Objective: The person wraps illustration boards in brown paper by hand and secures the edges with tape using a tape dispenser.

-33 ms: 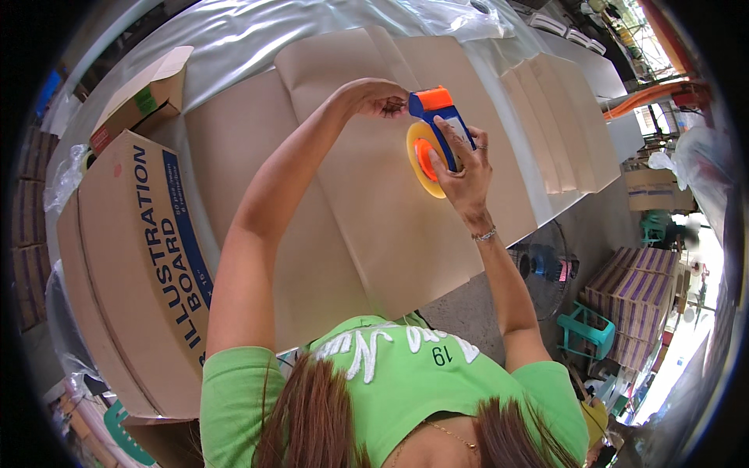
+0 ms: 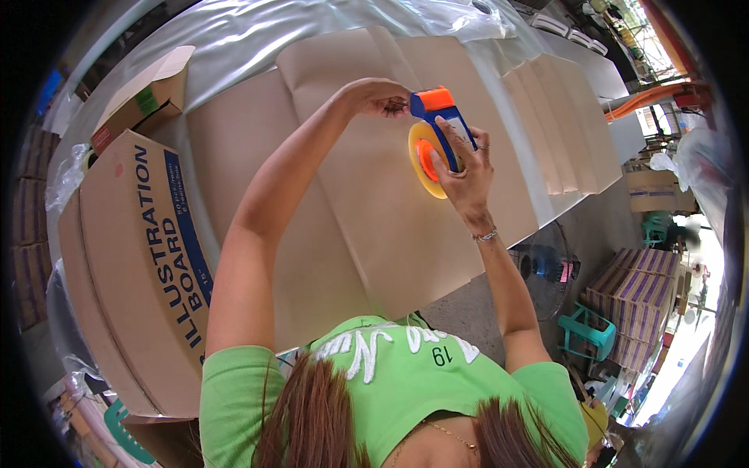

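Observation:
My right hand [image 2: 468,175] is wrapped round a blue and orange tape dispenser [image 2: 433,100], which carries a yellowish roll of packing tape [image 2: 417,168] with an orange hub. The dispenser is held tilted over a flat brown cardboard sheet [image 2: 390,226], its orange front pointing away from me. Just left of that front end, my left hand [image 2: 380,97] is bent inward with its fingers curled together against the dispenser's mouth. What lies between those fingertips is too small to make out. Creases run along the cardboard under both arms.
A large printed carton [image 2: 129,273] stands at the left, with a smaller open box [image 2: 144,97] behind it. Folded cardboard pieces [image 2: 562,125] lie at the right on the plastic-covered table [image 2: 242,35]. Beyond the right edge are a fan [image 2: 542,261], a teal stool [image 2: 585,331] and stacked striped boxes [image 2: 636,300].

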Action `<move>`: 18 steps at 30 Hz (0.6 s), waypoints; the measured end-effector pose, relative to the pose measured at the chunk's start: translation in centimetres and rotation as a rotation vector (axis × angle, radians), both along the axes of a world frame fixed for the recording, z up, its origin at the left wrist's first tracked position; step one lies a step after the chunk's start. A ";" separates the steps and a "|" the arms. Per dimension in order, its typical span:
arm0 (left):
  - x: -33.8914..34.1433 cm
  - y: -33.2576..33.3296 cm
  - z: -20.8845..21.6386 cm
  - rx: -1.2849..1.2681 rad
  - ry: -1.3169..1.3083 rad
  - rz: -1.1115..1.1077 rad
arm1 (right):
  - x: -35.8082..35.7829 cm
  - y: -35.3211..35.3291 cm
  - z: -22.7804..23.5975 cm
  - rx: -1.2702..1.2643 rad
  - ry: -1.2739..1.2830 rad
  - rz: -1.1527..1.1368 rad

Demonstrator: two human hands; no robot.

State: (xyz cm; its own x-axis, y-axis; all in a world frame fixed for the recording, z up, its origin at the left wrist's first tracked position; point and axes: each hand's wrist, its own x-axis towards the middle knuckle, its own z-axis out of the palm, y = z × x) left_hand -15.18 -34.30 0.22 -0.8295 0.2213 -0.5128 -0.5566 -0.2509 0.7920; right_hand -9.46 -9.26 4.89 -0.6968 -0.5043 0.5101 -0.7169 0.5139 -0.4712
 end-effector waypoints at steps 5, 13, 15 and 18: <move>-0.1 0.1 0.4 -0.162 0.160 0.009 | -0.4 -0.3 0.2 0.023 -0.020 -0.012; -0.7 0.8 0.3 -0.544 0.351 0.204 | -1.0 -1.8 1.2 0.036 -0.136 -0.018; -1.2 1.3 0.7 -0.660 0.421 0.250 | -1.2 -1.9 1.7 0.062 -0.190 -0.034; -2.1 0.0 0.6 -0.796 0.499 0.335 | -1.9 -3.1 2.6 0.132 -0.254 -0.040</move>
State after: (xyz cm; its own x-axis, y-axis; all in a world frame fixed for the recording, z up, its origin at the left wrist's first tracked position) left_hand -17.25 -34.34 0.82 -0.9471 -0.3205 0.0143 -0.1120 0.3720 0.9214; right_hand -11.37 -12.32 7.52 -0.8146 -0.5240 0.2489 -0.5624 0.6081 -0.5603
